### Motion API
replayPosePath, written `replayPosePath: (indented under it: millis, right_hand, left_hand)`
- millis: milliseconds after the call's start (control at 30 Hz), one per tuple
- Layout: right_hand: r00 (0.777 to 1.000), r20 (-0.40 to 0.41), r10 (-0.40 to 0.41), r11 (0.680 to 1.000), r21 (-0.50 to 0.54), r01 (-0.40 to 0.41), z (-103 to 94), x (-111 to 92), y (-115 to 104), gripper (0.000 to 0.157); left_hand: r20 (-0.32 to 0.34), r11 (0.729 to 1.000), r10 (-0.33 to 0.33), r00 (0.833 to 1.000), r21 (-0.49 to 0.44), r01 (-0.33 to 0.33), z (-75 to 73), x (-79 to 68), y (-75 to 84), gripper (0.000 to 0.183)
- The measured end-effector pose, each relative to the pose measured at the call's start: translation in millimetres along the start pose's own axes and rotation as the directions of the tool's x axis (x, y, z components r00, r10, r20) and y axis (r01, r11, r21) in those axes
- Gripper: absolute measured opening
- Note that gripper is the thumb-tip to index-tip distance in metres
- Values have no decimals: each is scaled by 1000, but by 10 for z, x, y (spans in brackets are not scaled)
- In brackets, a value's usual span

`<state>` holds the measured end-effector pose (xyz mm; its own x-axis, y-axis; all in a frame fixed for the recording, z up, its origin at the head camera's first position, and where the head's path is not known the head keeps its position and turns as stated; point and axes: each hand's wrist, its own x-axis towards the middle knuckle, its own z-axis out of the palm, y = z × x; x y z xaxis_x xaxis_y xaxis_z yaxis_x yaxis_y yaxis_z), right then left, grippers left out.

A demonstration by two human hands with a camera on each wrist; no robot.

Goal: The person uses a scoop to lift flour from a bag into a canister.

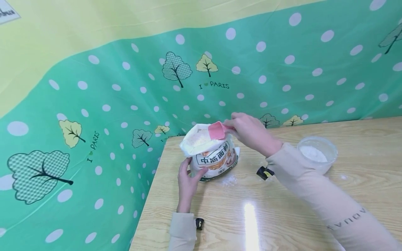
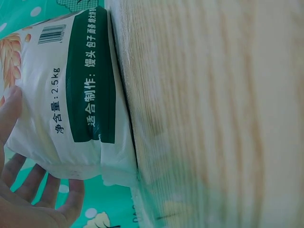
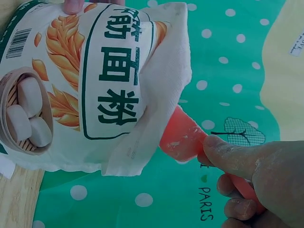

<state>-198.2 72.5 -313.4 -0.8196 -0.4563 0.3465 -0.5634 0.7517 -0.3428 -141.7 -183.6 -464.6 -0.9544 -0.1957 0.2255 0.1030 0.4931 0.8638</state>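
Note:
A white bag of flour (image 1: 213, 158) stands on the table with its top rolled open and flour showing inside. My left hand (image 1: 187, 176) holds the bag's left side, thumb on the front and fingers round the edge; the left wrist view shows this hand (image 2: 42, 190) against the printed bag (image 2: 52, 109). My right hand (image 1: 249, 130) grips the handle of a pink scoop (image 1: 216, 131) at the right of the bag's mouth. In the right wrist view the scoop (image 3: 183, 135) is partly behind the folded rim, so what it holds is hidden.
To the right, beyond my right forearm, a translucent bowl (image 1: 329, 153) contains white flour. Some spilled flour (image 1: 230, 180) lies on the wooden table (image 1: 226, 212) before the bag. A green patterned cloth (image 1: 251, 90) hangs behind and along the left side.

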Motion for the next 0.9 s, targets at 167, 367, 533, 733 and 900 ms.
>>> replayPosePath:
  millis: [167,367,533,733,900]
  right_hand:
    - [1000,10,-6,1000,6,6,62,59,-19,26]
    - [1000,22,-4,1000,-18,4,122,99,-55,31]
    - [998,-6,-62,990,-129,60,196,122,-77,28]
    - [982,-54,-182,947,-277,160,296,114,-84,29]
    - [954,-110,-279,903,-367,222,349,127,-103,26]
  left_hand:
    - [2,1000,11,1000,2,-11,1,-1,4,74]
    - [4,1000,7,1000,2,-7,-4,-8,9,75]
    - [8,1000,-11,1000,6,11,-6,-7,-10,75]
    - [13,1000,-19,1000,7,19,2,-1,-24,77]
    - [13,1000,-17,1000,9,17,-4,-1,-15,77]
